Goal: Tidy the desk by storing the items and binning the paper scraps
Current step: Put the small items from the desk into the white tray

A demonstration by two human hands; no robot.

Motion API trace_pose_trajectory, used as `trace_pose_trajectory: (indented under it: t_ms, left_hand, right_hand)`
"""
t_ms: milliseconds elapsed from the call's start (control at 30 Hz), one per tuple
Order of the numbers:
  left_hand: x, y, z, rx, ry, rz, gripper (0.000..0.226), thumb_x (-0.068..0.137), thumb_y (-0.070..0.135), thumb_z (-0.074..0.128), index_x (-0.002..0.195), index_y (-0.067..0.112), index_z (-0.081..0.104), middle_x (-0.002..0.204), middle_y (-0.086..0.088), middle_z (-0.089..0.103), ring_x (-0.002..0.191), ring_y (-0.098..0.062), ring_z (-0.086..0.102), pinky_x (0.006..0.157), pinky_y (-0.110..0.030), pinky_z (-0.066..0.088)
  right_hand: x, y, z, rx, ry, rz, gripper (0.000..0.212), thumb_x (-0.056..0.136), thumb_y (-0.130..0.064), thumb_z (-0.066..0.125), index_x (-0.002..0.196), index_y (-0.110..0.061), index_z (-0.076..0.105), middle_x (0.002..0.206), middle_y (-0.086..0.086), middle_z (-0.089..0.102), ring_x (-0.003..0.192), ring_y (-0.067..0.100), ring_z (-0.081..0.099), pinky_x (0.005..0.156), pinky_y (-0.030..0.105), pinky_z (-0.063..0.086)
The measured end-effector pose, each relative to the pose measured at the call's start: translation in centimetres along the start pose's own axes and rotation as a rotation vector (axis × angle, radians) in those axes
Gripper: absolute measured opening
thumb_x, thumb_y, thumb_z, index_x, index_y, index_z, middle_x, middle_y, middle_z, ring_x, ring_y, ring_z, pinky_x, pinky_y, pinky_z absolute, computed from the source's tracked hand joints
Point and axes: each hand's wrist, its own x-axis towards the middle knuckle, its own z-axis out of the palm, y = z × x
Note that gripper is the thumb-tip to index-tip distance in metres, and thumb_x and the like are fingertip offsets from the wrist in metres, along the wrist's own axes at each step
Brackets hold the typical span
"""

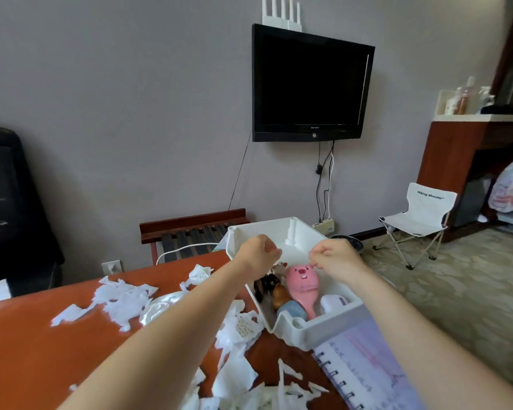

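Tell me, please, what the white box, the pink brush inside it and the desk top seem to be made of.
White box: moulded plastic, apparently; matte, with rounded corners and uniform thin walls.
Pink brush: likely glossy plastic, judging by its smooth sheen and moulded face.
Desk top: reddish-brown wood or wood-look laminate, smooth with soft reflections; which cannot be told.
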Motion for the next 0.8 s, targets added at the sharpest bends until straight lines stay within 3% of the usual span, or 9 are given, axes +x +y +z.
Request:
trace_pose_trajectory:
  t_ms: [233, 333, 400, 467, 567, 700, 800]
  left_hand:
    - [-5.4, 2.2, -4.0, 0.073, -0.045, 0.206, 0.027, 0.093, 0.024, 0.055, 0.111, 0.005, 0.060, 0.114, -0.008, 0.065, 0.105, -0.021, 0.060, 0.092, -0.029, 0.048]
    - [-8.5, 2.6, -6.3, 0.144, -0.099, 0.241, 0.027, 0.093, 0.025, 0.054, 0.112, 0.007, 0.060, 0.116, -0.006, 0.064, 0.106, -0.020, 0.060, 0.091, -0.028, 0.047]
    - [-10.9, 2.5, -7.8, 0.198, -0.138, 0.248, 0.026, 0.094, 0.025, 0.053, 0.113, 0.009, 0.060, 0.117, -0.004, 0.063, 0.105, -0.018, 0.059, 0.090, -0.026, 0.047]
    - [-13.4, 2.0, -9.4, 0.262, -0.176, 0.228, 0.026, 0.093, 0.026, 0.052, 0.112, 0.010, 0.061, 0.116, -0.003, 0.064, 0.104, -0.020, 0.060, 0.091, -0.029, 0.049]
    - [-17.1, 0.9, -11.6, 0.355, -0.225, 0.195, 0.025, 0.094, 0.029, 0.051, 0.110, 0.013, 0.061, 0.116, -0.003, 0.064, 0.104, -0.021, 0.061, 0.092, -0.034, 0.050]
    - [-22.3, -0.6, -13.9, 0.404, -0.257, 0.171, 0.026, 0.095, 0.029, 0.050, 0.113, 0.013, 0.061, 0.118, -0.001, 0.062, 0.105, -0.017, 0.059, 0.092, -0.029, 0.050]
    - [-26.2, -1.9, -14.8, 0.431, -0.293, 0.127, 0.024, 0.095, 0.032, 0.048, 0.112, 0.018, 0.059, 0.113, 0.004, 0.060, 0.104, -0.013, 0.058, 0.086, -0.022, 0.048]
  right_hand:
    - [-3.6, -4.5, -0.9, 0.021, -0.123, -0.089, 0.013, 0.087, -0.015, 0.059, 0.076, -0.019, 0.065, 0.077, -0.002, 0.069, 0.076, 0.013, 0.061, 0.066, 0.023, 0.046]
    - [-5.7, -6.6, -1.3, -0.024, -0.198, -0.134, 0.009, 0.087, -0.016, 0.059, 0.084, -0.019, 0.067, 0.088, 0.002, 0.071, 0.087, 0.018, 0.064, 0.073, 0.027, 0.049]
    - [-7.4, -7.9, -1.4, -0.069, -0.249, -0.162, 0.008, 0.086, -0.017, 0.061, 0.085, -0.019, 0.069, 0.093, 0.004, 0.071, 0.094, 0.019, 0.065, 0.085, 0.032, 0.051]
    - [-9.3, -8.9, -1.5, -0.111, -0.314, -0.187, 0.007, 0.085, -0.019, 0.064, 0.082, -0.025, 0.068, 0.091, 0.003, 0.071, 0.090, 0.017, 0.066, 0.087, 0.035, 0.050]
    - [-12.7, -10.0, -1.0, -0.175, -0.446, -0.196, 0.006, 0.087, -0.021, 0.062, 0.091, -0.023, 0.067, 0.084, -0.003, 0.068, 0.063, 0.008, 0.060, 0.065, 0.028, 0.047]
    - [-17.2, -10.8, 0.3, -0.361, -0.504, -0.300, 0.012, 0.085, -0.030, 0.063, 0.096, -0.030, 0.067, 0.090, -0.006, 0.068, 0.088, 0.009, 0.064, 0.088, 0.027, 0.045]
    - [-20.7, -11.1, 1.5, -0.387, -0.593, -0.345, 0.015, 0.087, -0.024, 0.062, 0.102, -0.023, 0.065, 0.085, -0.010, 0.060, 0.078, 0.006, 0.058, 0.076, 0.022, 0.046]
